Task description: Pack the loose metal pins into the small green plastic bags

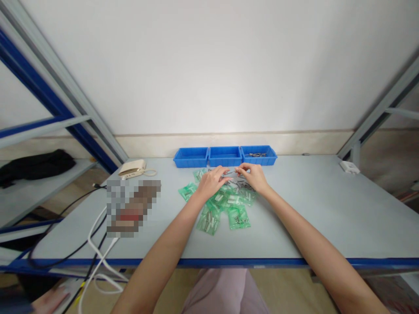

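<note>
My right hand (253,175) pinches a thin metal pin (231,172) between thumb and fingertips. My left hand (213,182) is close by on the left, thumb and index finger apart at the other end of the pin. I cannot tell whether it touches the pin. Below both hands lies a loose pile of grey metal pins (246,185). Around the pile are several green clear plastic bags (238,217) with small metal parts inside. Another green bag (208,220) lies nearest the table's front edge.
Three blue bins stand in a row behind my hands: a left bin (191,164), a middle bin (224,162) and a right bin (262,161) with metal pins inside. A cream device (132,168) and white cables (93,226) are at left. A white block (349,167) sits at far right.
</note>
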The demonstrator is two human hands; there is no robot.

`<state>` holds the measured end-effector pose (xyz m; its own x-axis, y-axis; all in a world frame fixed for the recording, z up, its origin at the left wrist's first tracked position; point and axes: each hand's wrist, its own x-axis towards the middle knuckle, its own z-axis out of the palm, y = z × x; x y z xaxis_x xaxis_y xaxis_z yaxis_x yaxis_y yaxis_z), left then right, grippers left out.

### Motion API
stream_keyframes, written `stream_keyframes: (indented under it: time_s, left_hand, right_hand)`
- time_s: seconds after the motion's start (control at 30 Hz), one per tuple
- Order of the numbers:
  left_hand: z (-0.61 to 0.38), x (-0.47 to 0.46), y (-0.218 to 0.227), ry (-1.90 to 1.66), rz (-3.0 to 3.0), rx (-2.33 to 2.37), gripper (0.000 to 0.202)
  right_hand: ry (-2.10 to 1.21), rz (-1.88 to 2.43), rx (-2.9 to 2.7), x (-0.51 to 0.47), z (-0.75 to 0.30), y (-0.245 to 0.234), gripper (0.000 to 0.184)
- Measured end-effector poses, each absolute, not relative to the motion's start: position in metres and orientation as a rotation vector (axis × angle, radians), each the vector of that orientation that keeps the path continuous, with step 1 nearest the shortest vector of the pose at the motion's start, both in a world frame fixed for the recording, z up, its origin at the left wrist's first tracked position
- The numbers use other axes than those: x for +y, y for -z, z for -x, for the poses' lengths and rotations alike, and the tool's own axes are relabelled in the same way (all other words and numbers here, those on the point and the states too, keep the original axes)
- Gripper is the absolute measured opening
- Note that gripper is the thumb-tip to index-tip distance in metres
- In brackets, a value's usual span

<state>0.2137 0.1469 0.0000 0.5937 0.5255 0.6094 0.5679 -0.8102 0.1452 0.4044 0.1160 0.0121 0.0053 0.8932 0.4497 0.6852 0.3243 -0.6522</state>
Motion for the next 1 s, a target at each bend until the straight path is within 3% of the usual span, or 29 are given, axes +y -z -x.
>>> stream_keyframes:
  time_s: [0.4,0.67,1.0]
  left_hand:
    - [-0.2142,0.1488,0.0018,0.996,2.655,-0.997,0.027]
    - [-0.2137,0.1473,0.0007,0.983,2.704,-0.975,0.024]
    - [-0.2136,0.1468,-0.0017,0.858,2.685,-1.047,0.027]
  right_hand:
    - [-0.406,1.373,-1.837,0.1141,-0.4030,-0.0101,0.018]
    - [-0.393,1.429,-1.880,0.1116,-0.4023,-0.0146,0.033]
    - [-0.524,1.231,-1.819,0.1150,-0.4052,-0.0113,0.023]
